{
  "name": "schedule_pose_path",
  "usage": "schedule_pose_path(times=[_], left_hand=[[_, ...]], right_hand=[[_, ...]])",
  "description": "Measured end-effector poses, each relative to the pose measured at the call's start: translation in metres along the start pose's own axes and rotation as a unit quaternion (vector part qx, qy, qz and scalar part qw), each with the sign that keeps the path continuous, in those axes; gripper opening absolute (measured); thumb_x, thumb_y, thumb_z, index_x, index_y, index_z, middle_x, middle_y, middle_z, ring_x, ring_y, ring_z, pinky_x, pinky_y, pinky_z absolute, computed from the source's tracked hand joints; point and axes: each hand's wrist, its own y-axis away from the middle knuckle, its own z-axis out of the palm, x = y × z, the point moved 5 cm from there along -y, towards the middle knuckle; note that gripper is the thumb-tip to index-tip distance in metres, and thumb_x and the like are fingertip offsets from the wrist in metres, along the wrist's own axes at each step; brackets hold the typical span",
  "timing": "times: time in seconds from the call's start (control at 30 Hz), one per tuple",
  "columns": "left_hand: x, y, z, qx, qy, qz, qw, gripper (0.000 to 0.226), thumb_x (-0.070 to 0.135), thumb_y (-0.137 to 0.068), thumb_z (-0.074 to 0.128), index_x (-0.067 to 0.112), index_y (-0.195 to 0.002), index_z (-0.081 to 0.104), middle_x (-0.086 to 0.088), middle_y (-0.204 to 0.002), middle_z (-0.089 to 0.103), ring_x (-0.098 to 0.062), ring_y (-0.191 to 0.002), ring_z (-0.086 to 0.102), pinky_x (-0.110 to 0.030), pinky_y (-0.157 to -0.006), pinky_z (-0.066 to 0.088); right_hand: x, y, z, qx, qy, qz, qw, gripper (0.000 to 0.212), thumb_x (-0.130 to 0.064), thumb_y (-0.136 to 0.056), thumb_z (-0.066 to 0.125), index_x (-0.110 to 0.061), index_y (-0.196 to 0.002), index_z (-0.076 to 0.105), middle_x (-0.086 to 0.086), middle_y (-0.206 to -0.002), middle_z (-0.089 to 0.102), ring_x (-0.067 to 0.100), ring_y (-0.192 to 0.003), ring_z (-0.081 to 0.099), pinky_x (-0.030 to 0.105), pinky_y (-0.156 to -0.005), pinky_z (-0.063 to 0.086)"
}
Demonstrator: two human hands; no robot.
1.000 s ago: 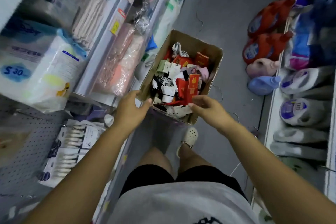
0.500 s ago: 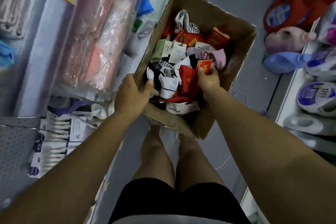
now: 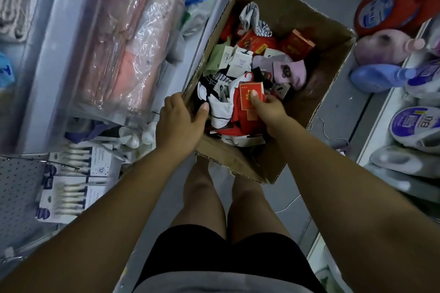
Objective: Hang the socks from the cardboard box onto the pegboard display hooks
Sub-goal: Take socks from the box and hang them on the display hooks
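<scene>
Red sock pack pinched in the box, tangle ahead.

The left hand [image 3: 179,121] gripped the near-left rim of the cardboard box [image 3: 331,59], thumb hooked inside. The right hand [image 3: 267,108] was closed on a red carded sock pack [image 3: 250,98], thumb on its face, the pack still low among the pile. Its small red hanger hook [image 3: 248,76] lay against neighbouring black and white socks [image 3: 220,108]; lifting could well snag them and drag extras out. The pegboard [image 3: 16,188] sat well apart at lower left, beside hanging toothbrush packs [image 3: 71,188].
</scene>
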Motion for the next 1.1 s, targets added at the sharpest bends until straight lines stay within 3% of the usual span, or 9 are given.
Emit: schedule_pose_path(times=[0.1,0.27,0.37,0.5,0.6,0.7,0.83,1.0,1.1], left_hand=[[-0.001,0.000,0.001,0.003,-0.005,0.005,1.000,0.058,0.050,-0.096,0.056,0.005,-0.130,0.046,-0.016,-0.132,0.051,-0.036,-0.121,0.051,-0.045,-0.093,0.044],[-0.001,0.001,-0.001,-0.018,0.011,-0.003,1.000,0.058,0.051,-0.097,0.054,0.007,-0.134,0.045,-0.014,-0.135,0.050,-0.035,-0.124,0.049,-0.043,-0.094,0.041],[0.000,0.005,-0.006,-0.030,0.041,-0.030,0.998,0.063,0.052,-0.097,0.053,0.009,-0.142,0.042,-0.013,-0.147,0.042,-0.034,-0.138,0.038,-0.047,-0.109,0.035],[0.017,0.036,-0.034,0.085,0.114,0.001,0.990,0.052,0.047,-0.098,0.056,0.009,-0.133,0.052,-0.013,-0.143,0.045,-0.029,-0.136,0.036,-0.039,-0.111,0.031],[0.031,0.062,-0.038,-0.054,0.283,-0.049,0.956,0.061,0.074,-0.091,0.045,0.017,-0.095,0.067,0.002,-0.106,0.067,-0.017,-0.106,0.062,-0.033,-0.097,0.044],[0.055,0.090,-0.042,-0.182,0.431,-0.112,0.877,0.104,0.103,-0.047,0.048,0.018,-0.102,0.074,-0.017,-0.101,0.074,-0.017,-0.095,0.072,-0.038,-0.097,0.052],[0.088,0.128,-0.048,-0.220,0.525,-0.097,0.816,0.069,0.070,-0.079,0.058,0.013,-0.116,0.071,-0.013,-0.113,0.076,-0.028,-0.107,0.072,-0.042,-0.095,0.056],[0.082,0.176,-0.034,-0.126,0.574,-0.121,0.800,0.022,0.031,-0.090,0.070,0.015,-0.106,0.072,-0.006,-0.089,0.079,-0.018,-0.078,0.075,-0.028,-0.063,0.060],[0.061,0.205,-0.027,-0.057,0.631,-0.147,0.760,0.017,0.024,-0.098,0.062,0.015,-0.111,0.070,-0.006,-0.097,0.079,-0.016,-0.080,0.074,-0.031,-0.070,0.061]], right_hand=[[-0.002,-0.001,0.006,-0.027,-0.032,0.031,0.999,0.045,-0.036,-0.094,0.068,-0.006,-0.127,0.063,0.009,-0.114,0.069,0.022,-0.093,0.065,0.031,-0.069,0.053],[-0.005,0.019,0.001,-0.013,-0.059,0.021,0.998,0.026,-0.033,-0.091,0.073,-0.010,-0.103,0.070,0.008,-0.095,0.074,0.023,-0.083,0.069,0.041,-0.083,0.058],[-0.015,0.049,-0.013,-0.034,-0.075,-0.012,0.997,0.024,-0.036,-0.092,0.070,-0.012,-0.098,0.072,0.009,-0.095,0.076,0.025,-0.086,0.073,0.042,-0.080,0.060],[-0.038,0.108,-0.040,-0.107,-0.108,-0.053,0.987,0.032,-0.036,-0.096,0.063,-0.007,-0.107,0.071,0.012,-0.099,0.076,0.025,-0.088,0.073,0.041,-0.080,0.061],[-0.055,0.154,-0.055,-0.187,-0.096,-0.106,0.972,0.039,-0.040,-0.091,0.061,-0.006,-0.108,0.070,0.008,-0.094,0.077,0.020,-0.082,0.073,0.033,-0.074,0.060],[-0.060,0.187,-0.067,-0.259,-0.069,-0.149,0.952,0.038,-0.038,-0.088,0.061,-0.005,-0.105,0.070,0.009,-0.092,0.076,0.019,-0.081,0.073,0.031,-0.078,0.059],[-0.054,0.224,-0.072,-0.335,-0.009,-0.171,0.927,0.048,-0.053,-0.078,0.076,-0.012,-0.104,0.075,0.009,-0.095,0.076,0.017,-0.083,0.072,0.028,-0.079,0.057],[-0.044,0.250,-0.088,-0.388,0.034,-0.171,0.905,0.066,-0.057,-0.072,0.081,-0.007,-0.114,0.070,0.011,-0.103,0.075,0.021,-0.093,0.072,0.031,-0.088,0.056],[-0.038,0.256,-0.105,-0.405,0.014,-0.153,0.902,0.072,-0.055,-0.076,0.079,0.000,-0.121,0.065,0.014,-0.107,0.072,0.024,-0.095,0.069,0.035,-0.090,0.057]])
